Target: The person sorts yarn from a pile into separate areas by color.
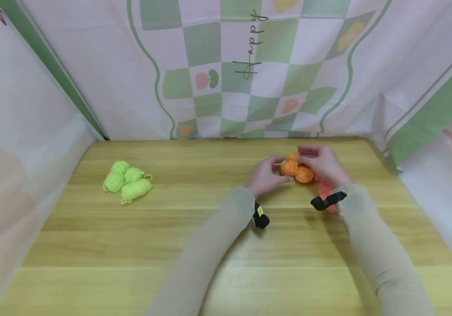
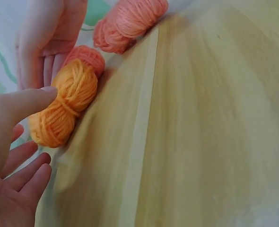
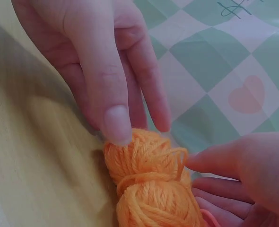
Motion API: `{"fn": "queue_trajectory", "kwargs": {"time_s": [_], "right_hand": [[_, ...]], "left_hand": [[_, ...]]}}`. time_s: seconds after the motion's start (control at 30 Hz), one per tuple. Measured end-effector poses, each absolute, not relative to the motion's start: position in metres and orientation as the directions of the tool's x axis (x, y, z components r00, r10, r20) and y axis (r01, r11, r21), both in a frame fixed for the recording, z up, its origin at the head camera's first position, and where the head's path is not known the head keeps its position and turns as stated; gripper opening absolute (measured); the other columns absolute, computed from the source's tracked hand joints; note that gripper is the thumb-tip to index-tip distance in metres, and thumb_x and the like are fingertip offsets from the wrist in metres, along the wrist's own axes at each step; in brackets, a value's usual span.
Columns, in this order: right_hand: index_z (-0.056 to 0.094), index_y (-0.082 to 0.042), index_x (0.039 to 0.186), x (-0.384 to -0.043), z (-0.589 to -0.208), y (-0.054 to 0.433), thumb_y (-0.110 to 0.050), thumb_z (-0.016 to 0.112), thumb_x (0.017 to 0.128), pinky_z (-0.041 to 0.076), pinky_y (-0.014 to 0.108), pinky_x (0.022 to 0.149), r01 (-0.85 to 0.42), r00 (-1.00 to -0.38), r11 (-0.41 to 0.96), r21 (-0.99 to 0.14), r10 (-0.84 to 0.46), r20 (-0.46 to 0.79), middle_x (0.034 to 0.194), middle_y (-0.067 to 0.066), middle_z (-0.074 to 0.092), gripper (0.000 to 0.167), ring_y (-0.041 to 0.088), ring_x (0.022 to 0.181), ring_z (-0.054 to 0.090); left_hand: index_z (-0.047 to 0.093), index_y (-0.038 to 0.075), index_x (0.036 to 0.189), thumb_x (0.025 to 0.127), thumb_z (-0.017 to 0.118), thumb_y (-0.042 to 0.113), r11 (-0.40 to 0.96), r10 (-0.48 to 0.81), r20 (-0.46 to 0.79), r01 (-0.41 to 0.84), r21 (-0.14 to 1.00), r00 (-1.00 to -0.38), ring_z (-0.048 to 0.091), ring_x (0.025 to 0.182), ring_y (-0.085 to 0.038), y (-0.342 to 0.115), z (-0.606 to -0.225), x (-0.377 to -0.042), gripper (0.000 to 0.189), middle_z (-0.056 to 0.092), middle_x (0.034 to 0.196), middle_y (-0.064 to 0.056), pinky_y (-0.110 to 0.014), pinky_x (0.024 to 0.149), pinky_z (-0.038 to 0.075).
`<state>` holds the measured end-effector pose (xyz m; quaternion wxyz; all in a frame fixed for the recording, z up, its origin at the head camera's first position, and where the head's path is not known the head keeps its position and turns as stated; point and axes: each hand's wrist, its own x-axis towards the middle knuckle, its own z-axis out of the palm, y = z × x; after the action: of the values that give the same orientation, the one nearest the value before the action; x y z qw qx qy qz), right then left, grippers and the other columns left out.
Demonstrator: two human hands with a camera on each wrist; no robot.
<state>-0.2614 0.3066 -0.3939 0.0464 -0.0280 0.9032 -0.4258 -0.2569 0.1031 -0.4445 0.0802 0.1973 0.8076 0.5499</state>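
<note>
Small orange yarn balls [image 1: 304, 174] sit close together on the right side of the table, with the left hand [image 1: 265, 179] at their left and the right hand [image 1: 322, 163] at their right. In the left wrist view, the left thumb lies at one orange ball [image 2: 78, 87] while the other fingers stay spread and loose. The right hand [image 3: 234, 177] has extended fingers beside the orange yarn [image 3: 156, 203] in the right wrist view. Coral-pink yarn balls [image 1: 326, 191] lie under and beside the right wrist, partly hidden by it.
Several lime-green yarn balls [image 1: 135, 189] are grouped on the left of the wooden table [image 1: 131, 250]. A checkered curtain [image 1: 237, 105] hangs along the back edge, and white fabric [image 1: 443, 175] encloses the right side. Black wrist cameras [image 1: 261, 217] sit on both wrists.
</note>
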Motion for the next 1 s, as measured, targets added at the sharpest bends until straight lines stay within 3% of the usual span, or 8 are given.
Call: {"fn": "queue_trajectory", "kwargs": {"time_s": [0.3,0.53,0.77,1.0], "right_hand": [[0.053,0.005,0.143,-0.26,-0.393,0.303,-0.015,0.069,0.099,0.05,0.011,0.08,-0.004,-0.99,0.579,-0.815,-0.117,-0.078,0.141,0.024,0.056,0.051,0.038,0.127,0.055],[0.054,0.007,0.142,-0.262,-0.396,0.303,-0.012,0.069,0.098,0.051,0.011,0.078,-0.029,-0.989,0.598,-0.801,-0.133,-0.064,0.139,0.026,0.057,0.05,0.039,0.125,0.057],[0.056,0.009,0.139,-0.263,-0.398,0.302,-0.01,0.069,0.098,0.05,0.01,0.077,-0.068,-0.988,0.628,-0.775,-0.152,-0.037,0.135,0.028,0.059,0.047,0.04,0.122,0.058],[0.054,0.005,0.143,-0.264,-0.396,0.3,-0.016,0.071,0.098,0.05,0.013,0.081,-0.029,-0.984,0.643,-0.765,-0.151,-0.09,0.138,0.025,0.058,0.052,0.038,0.126,0.057]], "left_hand": [[0.065,0.01,0.132,0.082,0.089,0.019,0.363,0.395,0.14,0.294,0.884,-0.908,0.061,0.099,-0.007,0.109,-0.446,-0.252,0.056,0.065,0.115,0.001,-0.015,0.083,0.049],[0.066,0.008,0.115,0.081,0.089,0.014,0.356,0.389,0.143,0.292,0.888,-0.91,0.061,0.095,-0.005,0.114,-0.448,-0.247,0.041,0.067,0.109,0.003,-0.012,0.081,0.048],[0.067,0.005,0.127,0.085,0.085,0.015,0.414,0.433,0.185,0.376,0.829,-0.882,0.06,0.096,-0.006,0.114,-0.446,-0.243,0.047,0.068,0.118,-0.002,-0.01,0.081,0.046],[0.074,0.009,0.119,0.087,0.084,0.017,0.428,0.44,0.194,0.395,0.813,-0.877,0.056,0.093,-0.005,0.103,-0.45,-0.243,0.035,0.065,0.111,0.001,-0.012,0.079,0.045]]}}
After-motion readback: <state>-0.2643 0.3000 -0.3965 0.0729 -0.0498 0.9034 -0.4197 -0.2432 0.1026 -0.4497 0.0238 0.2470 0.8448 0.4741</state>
